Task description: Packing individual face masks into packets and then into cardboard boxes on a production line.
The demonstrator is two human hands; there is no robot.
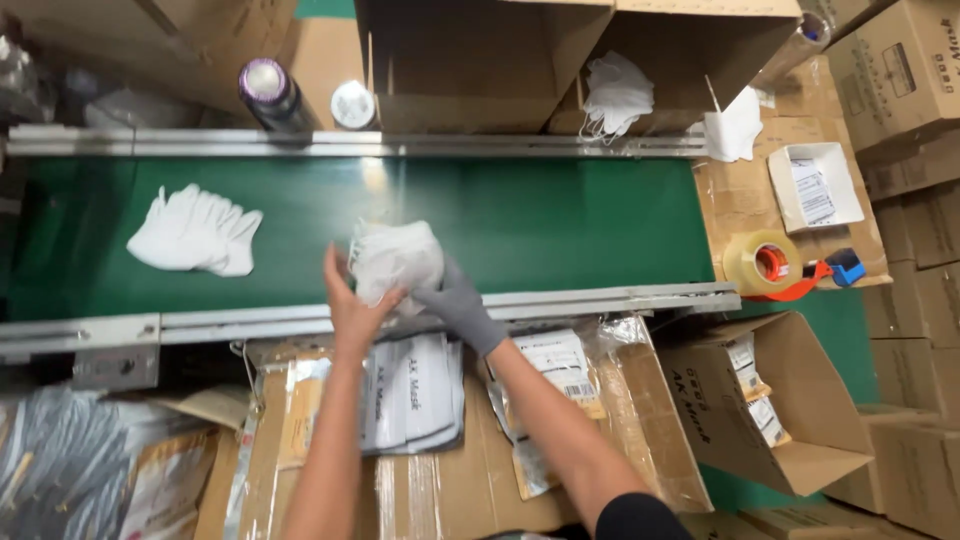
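White mask stack (395, 258) gripped by both hands' fingers (345, 290) | second stack (195, 232) left | tape dispenser (775, 265) right

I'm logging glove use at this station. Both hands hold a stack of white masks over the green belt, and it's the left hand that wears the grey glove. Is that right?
Not quite. In the head view the grey glove is on the right hand; the left hand is bare. Both do hold the stack of white masks over the green belt.

Tape dispenser (775, 265) beside green conveyor belt (560, 220)
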